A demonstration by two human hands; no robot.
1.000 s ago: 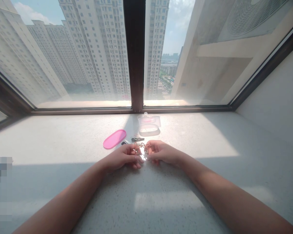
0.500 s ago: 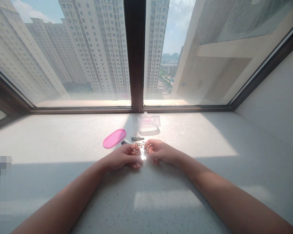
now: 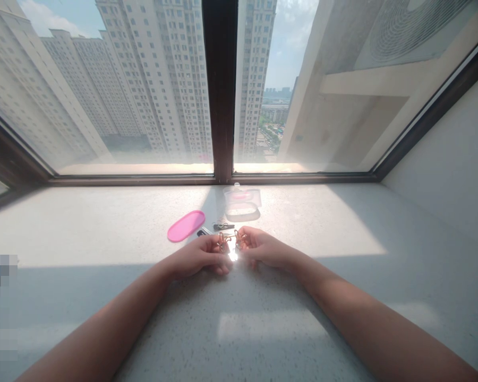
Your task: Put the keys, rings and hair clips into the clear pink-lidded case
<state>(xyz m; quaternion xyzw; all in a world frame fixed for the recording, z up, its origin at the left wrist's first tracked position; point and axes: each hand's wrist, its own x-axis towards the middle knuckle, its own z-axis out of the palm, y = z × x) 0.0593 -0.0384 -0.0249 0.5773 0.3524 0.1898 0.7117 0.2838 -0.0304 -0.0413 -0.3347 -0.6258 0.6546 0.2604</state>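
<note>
Head camera shows both your hands meeting near the middle of the sill, almost in the same place as one second ago. Your left hand (image 3: 205, 255) is closed with a pinch on small copper-coloured metal loops (image 3: 223, 243), and your right hand (image 3: 263, 248) pinches the loops at its own fingertips, at 3 o'clock from the left one. Whether these loops are one piece or two, I cannot tell. Compared with the earlier frame, the loops at your right fingers look slightly turned, and their colour is less orange, more golden. Between your hands, the bright glint remains.

The other items keep their places: the pink oval piece (image 3: 186, 226) at 10 o'clock from your hands, the clear plastic box (image 3: 242, 204) at 12 o'clock, and, nearer, a dark small piece (image 3: 223, 226) and a black-and-silver item (image 3: 204, 232), both toward 11 o'clock.

You work on a pale, speckled windowsill (image 3: 271, 297), sunlit on its far part and shaded on its near part, with one lighter patch at 6 o'clock. Beyond it, at 12 o'clock, stands the dark window frame (image 3: 223, 95); tall buildings (image 3: 163, 69) show through the glass at 11 o'clock. A white wall (image 3: 454, 148) closes the side at 2 o'clock.
</note>
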